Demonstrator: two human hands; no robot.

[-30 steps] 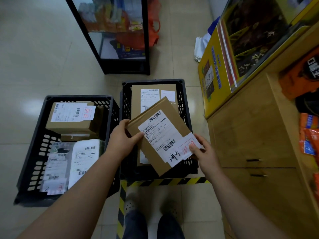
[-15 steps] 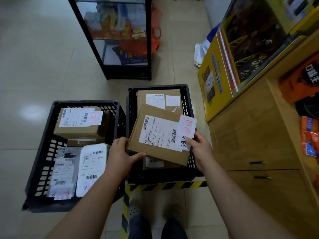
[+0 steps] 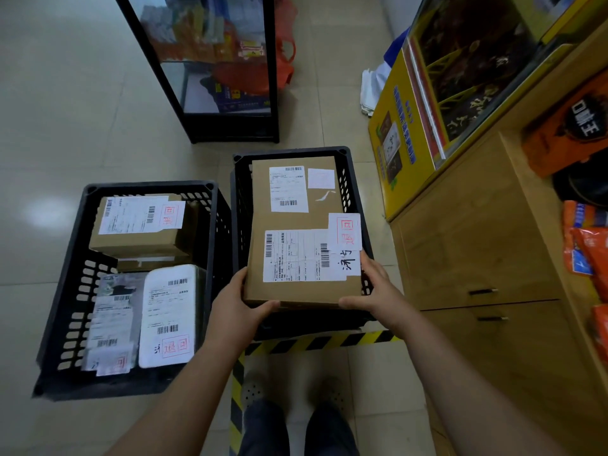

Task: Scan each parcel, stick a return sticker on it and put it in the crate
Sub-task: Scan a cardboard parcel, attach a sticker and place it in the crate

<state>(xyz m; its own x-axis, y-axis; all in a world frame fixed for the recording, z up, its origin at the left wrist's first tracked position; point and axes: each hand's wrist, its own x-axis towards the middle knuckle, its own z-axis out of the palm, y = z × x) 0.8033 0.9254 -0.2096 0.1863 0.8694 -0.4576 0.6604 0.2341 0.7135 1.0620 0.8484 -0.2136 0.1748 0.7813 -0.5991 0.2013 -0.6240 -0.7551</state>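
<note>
Parcel (image 3: 302, 258) now squared up and lower over right crate (image 3: 353, 179) vs 0.5 s ago, when it was tilted. L hand (image 3: 235, 311) grips near-left corner, R hand (image 3: 378, 291) grips near-right edge, thumbs on front face; return sticker (image 3: 345, 232) at its far-right. Beige tile floor (image 3: 65, 110), hazard tape (image 3: 316, 342) by feet. Right crate: another box (image 3: 296, 185) under it. Left crate (image 3: 65, 274): stickered boxes + bags. Glass cabinet (image 3: 214, 60) beyond

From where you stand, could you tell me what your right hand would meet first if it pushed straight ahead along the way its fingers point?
The right hand grips the cardboard parcel, so it would carry that along; beyond it probably comes the right crate's wall, though depth is unclear.
</note>
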